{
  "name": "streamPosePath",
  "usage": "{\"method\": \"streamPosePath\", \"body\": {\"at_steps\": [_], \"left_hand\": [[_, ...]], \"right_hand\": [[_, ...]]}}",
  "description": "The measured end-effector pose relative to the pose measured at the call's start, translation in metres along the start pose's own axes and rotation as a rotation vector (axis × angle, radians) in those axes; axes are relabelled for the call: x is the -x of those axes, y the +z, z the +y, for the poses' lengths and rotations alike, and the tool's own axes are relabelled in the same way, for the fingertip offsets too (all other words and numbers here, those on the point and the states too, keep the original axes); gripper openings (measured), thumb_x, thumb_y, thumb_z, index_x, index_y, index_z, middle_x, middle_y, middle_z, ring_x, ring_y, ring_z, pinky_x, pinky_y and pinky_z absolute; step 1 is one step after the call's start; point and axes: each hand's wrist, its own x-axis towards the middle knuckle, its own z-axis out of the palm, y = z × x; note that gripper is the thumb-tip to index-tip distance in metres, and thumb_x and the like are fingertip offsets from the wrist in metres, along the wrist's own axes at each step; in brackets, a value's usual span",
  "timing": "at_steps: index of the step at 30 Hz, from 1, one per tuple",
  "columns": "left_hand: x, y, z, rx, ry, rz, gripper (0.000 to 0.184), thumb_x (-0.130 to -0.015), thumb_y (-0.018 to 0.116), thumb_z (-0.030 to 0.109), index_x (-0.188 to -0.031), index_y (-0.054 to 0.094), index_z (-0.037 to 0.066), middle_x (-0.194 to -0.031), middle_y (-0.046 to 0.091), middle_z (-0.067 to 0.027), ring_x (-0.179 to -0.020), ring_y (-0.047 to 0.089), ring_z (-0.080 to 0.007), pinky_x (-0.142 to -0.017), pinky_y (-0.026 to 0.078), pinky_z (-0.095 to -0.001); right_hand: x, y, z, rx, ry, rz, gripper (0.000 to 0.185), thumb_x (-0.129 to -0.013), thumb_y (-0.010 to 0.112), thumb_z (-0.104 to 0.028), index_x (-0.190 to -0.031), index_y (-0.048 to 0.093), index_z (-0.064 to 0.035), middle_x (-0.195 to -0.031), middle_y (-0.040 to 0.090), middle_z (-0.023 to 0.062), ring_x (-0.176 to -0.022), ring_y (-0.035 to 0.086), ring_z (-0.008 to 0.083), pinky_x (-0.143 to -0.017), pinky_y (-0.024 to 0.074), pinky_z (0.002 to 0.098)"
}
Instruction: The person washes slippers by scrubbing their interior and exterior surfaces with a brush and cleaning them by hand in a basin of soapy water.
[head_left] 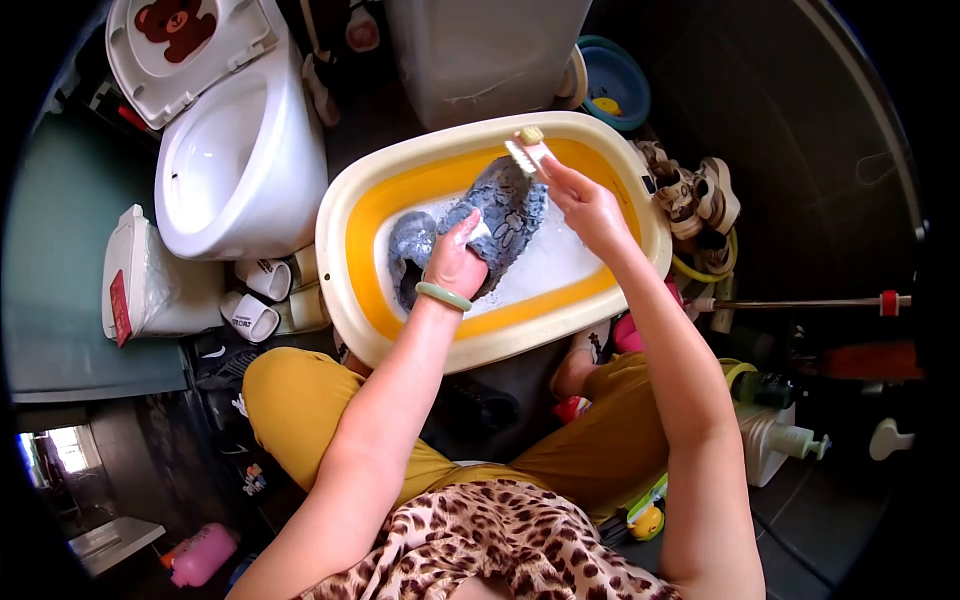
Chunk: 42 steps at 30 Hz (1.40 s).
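Observation:
A white and yellow basin (490, 352) holds whitish sudsy water. Inside it, my left hand (457, 262), with a pale green bangle at the wrist, grips a wet blue-grey slipper (512, 215) with a pale outline pattern on it. My right hand (585, 205) holds a scrubbing brush (530, 150) with white bristles above the far end of the slipper. Another blue-grey slipper (411, 240) lies in the basin, left of my left hand. Whether the bristles touch the held slipper is unclear.
An open toilet (215, 165) stands at the left, with a white bin (165, 275) and white slippers (250, 316) below it. Several shoes (712, 195) and a pole (800, 304) are at the right. A blue tub (618, 82) sits behind the basin.

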Motion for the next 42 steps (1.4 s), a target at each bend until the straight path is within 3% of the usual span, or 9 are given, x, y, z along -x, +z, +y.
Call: {"method": "streamPosePath", "body": {"at_steps": [3, 8, 13, 14, 16, 22, 24, 37, 42], "left_hand": [[-0.001, 0.007, -0.001, 0.080, 0.004, -0.047, 0.040, -0.090, 0.051, 0.017, -0.124, 0.044, -0.003, -0.123, 0.053, -0.0172, -0.115, 0.050, -0.0302, -0.103, 0.035, -0.0427], [-0.003, 0.004, 0.005, 0.073, 0.033, -0.038, 0.043, -0.091, 0.049, 0.022, -0.127, 0.042, -0.001, -0.126, 0.050, -0.0165, -0.118, 0.047, -0.0299, -0.104, 0.033, -0.0435], [0.001, 0.014, 0.013, 0.146, 0.020, 0.108, 0.048, -0.091, 0.047, 0.035, -0.125, 0.045, 0.000, -0.125, 0.052, -0.0143, -0.115, 0.049, -0.0292, -0.103, 0.034, -0.0423], [0.001, 0.016, 0.013, 0.179, 0.041, 0.123, 0.048, -0.092, 0.046, 0.036, -0.125, 0.046, 0.001, -0.124, 0.053, -0.0147, -0.115, 0.049, -0.0296, -0.103, 0.033, -0.0423], [-0.001, 0.018, 0.011, 0.220, 0.044, -0.001, 0.053, -0.093, 0.041, 0.042, -0.126, 0.046, 0.001, -0.126, 0.052, -0.0151, -0.115, 0.049, -0.0297, -0.103, 0.033, -0.0424], [-0.005, 0.028, 0.008, 0.300, 0.089, 0.021, 0.061, -0.091, 0.039, 0.052, -0.127, 0.044, 0.003, -0.126, 0.050, -0.0131, -0.116, 0.047, -0.0281, -0.104, 0.032, -0.0415], [-0.002, 0.040, 0.008, 0.224, 0.141, 0.142, 0.057, -0.091, 0.038, 0.053, -0.124, 0.047, 0.007, -0.126, 0.049, -0.0112, -0.117, 0.046, -0.0262, -0.106, 0.029, -0.0413], [0.000, 0.056, -0.007, -0.372, 0.233, -0.178, 0.055, -0.095, 0.044, 0.037, -0.139, 0.024, 0.012, -0.134, 0.039, -0.0064, -0.123, 0.037, -0.0189, -0.104, 0.028, -0.0348], [0.005, 0.067, -0.008, -0.232, 0.213, -0.223, 0.054, -0.091, 0.055, 0.026, -0.134, 0.026, 0.014, -0.127, 0.042, -0.0082, -0.117, 0.042, -0.0170, -0.098, 0.034, -0.0327]], "right_hand": [[-0.006, 0.007, 0.011, 0.155, -0.102, 0.026, 0.034, -0.089, 0.057, -0.019, -0.123, 0.056, -0.0225, -0.102, 0.064, 0.0128, -0.090, 0.063, 0.0216, -0.076, 0.0465, 0.0291], [0.022, 0.027, 0.037, 0.054, -0.324, -0.049, 0.037, -0.086, 0.060, -0.017, -0.122, 0.056, -0.0235, -0.094, 0.064, 0.0169, -0.085, 0.065, 0.0223, -0.077, 0.0476, 0.0309], [0.041, 0.020, 0.017, 0.190, -0.239, -0.185, 0.036, -0.084, 0.062, -0.020, -0.120, 0.058, -0.0235, -0.091, 0.064, 0.0173, -0.084, 0.064, 0.0269, -0.076, 0.0482, 0.0325], [0.033, 0.018, 0.016, 0.250, -0.203, -0.125, 0.039, -0.086, 0.062, -0.015, -0.124, 0.056, -0.0196, -0.089, 0.066, 0.0068, -0.077, 0.059, 0.0102, -0.074, 0.0471, 0.0257], [0.019, 0.008, -0.001, 0.092, -0.119, -0.024, 0.038, -0.084, 0.062, -0.019, -0.122, 0.057, -0.0236, -0.091, 0.065, 0.0171, -0.083, 0.065, 0.0264, -0.074, 0.0486, 0.0333], [0.025, 0.037, 0.019, 0.145, -0.386, -0.132, 0.056, -0.081, 0.062, -0.020, -0.134, 0.043, -0.0176, -0.091, 0.066, 0.0166, -0.085, 0.064, 0.0298, -0.074, 0.0493, 0.0359], [0.035, 0.030, -0.009, 0.213, -0.105, -0.192, 0.065, -0.077, 0.064, -0.022, -0.136, 0.037, -0.0110, -0.092, 0.065, 0.0197, -0.088, 0.063, 0.0328, -0.075, 0.0486, 0.0380], [0.009, 0.042, -0.021, 0.319, -0.099, 0.082, 0.039, -0.070, 0.062, -0.026, -0.097, 0.045, -0.0022, -0.086, 0.062, 0.0243, -0.084, 0.059, 0.0417, -0.071, 0.0463, 0.0470], [-0.001, 0.049, -0.020, 0.386, -0.160, 0.244, 0.036, -0.074, 0.061, -0.029, -0.092, 0.048, -0.0017, -0.079, 0.062, 0.0246, -0.076, 0.060, 0.0426, -0.067, 0.0468, 0.0475]]}}
